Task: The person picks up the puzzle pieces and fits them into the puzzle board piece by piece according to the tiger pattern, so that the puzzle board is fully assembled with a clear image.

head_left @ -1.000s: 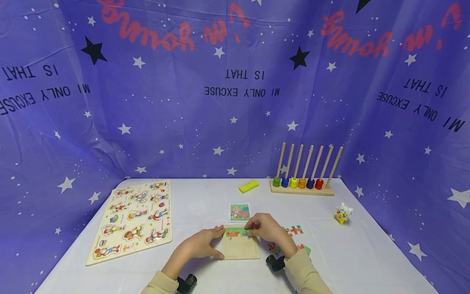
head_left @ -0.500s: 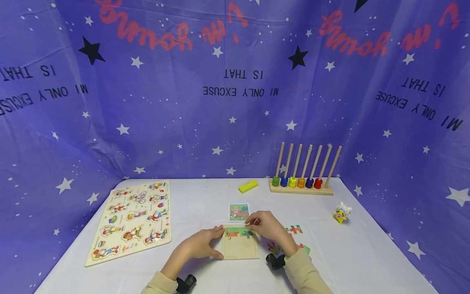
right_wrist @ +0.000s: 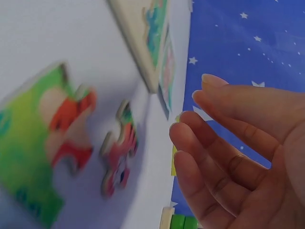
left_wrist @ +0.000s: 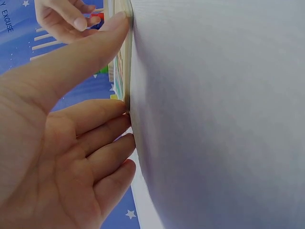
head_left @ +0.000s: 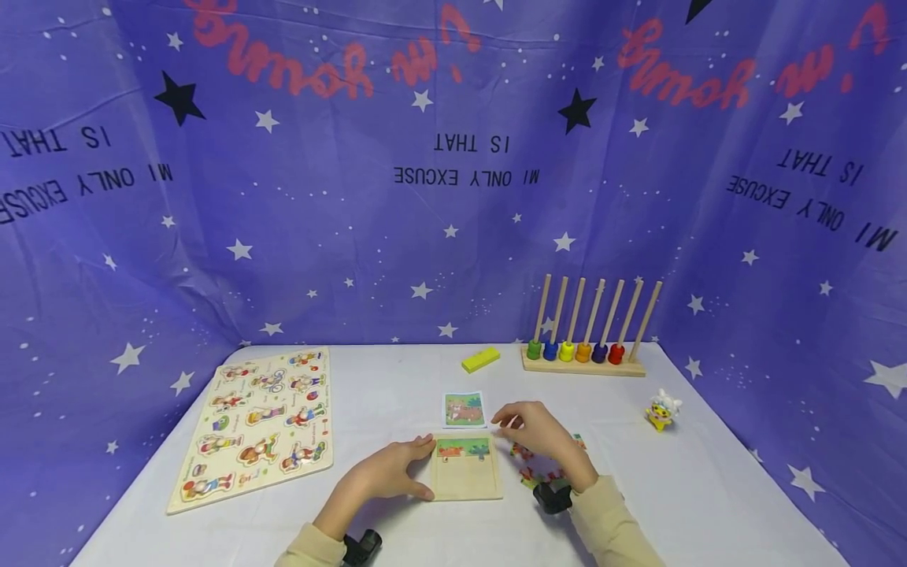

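My left hand (head_left: pixel 392 471) rests at the left edge of a small wooden puzzle tray (head_left: pixel 467 482), thumb near the front corner and fingertips at the back corner. In the left wrist view the thumb (left_wrist: pixel 71 67) and fingertips touch the tray's side without wrapping around it. Joined puzzle pieces (head_left: pixel 462 448) in red, green and blue fill the tray's back strip. Just off the tray's right back corner hovers my right hand (head_left: pixel 536 429), fingers loosely bent and apart from the thumb, holding nothing. Below it lie loose jigsaw pieces (right_wrist: pixel 119 152), partly hidden by the hand and wrist.
A picture card (head_left: pixel 464 410) lies behind the tray, and a yellow block (head_left: pixel 481 361) farther back. On the left is a large figure puzzle board (head_left: pixel 258 425). At the back right stands a peg rack (head_left: pixel 584 366) with coloured rings, and a small yellow-and-white figurine (head_left: pixel 661 411).
My right hand has drawn back to the right from the tray's back corner, leaving the blue-green piece in the back strip. My left hand keeps its place at the tray's edge.
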`<action>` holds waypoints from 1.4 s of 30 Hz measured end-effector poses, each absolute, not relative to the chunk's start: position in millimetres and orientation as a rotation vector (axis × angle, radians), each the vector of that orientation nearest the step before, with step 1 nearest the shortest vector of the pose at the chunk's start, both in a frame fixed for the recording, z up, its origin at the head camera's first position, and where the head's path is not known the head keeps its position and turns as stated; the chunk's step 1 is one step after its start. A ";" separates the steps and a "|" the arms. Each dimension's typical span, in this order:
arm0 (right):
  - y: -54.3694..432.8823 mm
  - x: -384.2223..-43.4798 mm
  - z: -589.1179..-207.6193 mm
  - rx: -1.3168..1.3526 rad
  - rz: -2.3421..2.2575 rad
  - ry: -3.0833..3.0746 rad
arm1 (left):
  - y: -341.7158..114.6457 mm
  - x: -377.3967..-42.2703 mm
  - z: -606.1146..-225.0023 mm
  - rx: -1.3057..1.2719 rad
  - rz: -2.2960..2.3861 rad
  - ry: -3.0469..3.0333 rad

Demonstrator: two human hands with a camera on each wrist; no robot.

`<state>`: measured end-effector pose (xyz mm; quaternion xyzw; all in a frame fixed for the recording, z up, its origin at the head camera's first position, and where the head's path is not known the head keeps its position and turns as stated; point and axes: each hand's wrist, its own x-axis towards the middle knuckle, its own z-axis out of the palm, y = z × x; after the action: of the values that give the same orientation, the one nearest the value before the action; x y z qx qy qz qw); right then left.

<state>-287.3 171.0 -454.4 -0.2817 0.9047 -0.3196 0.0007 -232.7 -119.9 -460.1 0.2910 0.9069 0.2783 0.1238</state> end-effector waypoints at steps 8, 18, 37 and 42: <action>178.3 -282.1 -455.1 -0.894 -0.908 2.798 | -120.1 -232.4 -460.5 0.847 0.804 2.654; 197.4 -275.2 -462.8 -0.880 -0.827 2.840 | -119.2 -231.7 -459.6 0.836 0.801 2.664; 198.3 -267.7 -467.9 -0.730 -0.864 2.883 | -120.5 -232.6 -458.6 0.852 0.790 2.672; 200.0 -267.3 -469.2 -0.730 -0.907 2.862 | -120.1 -232.2 -459.5 0.854 0.795 2.670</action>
<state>-267.3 200.0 -469.2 -0.2363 0.9260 -0.2933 0.0259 -232.2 -120.1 -459.5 0.2911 0.9104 0.2711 0.1139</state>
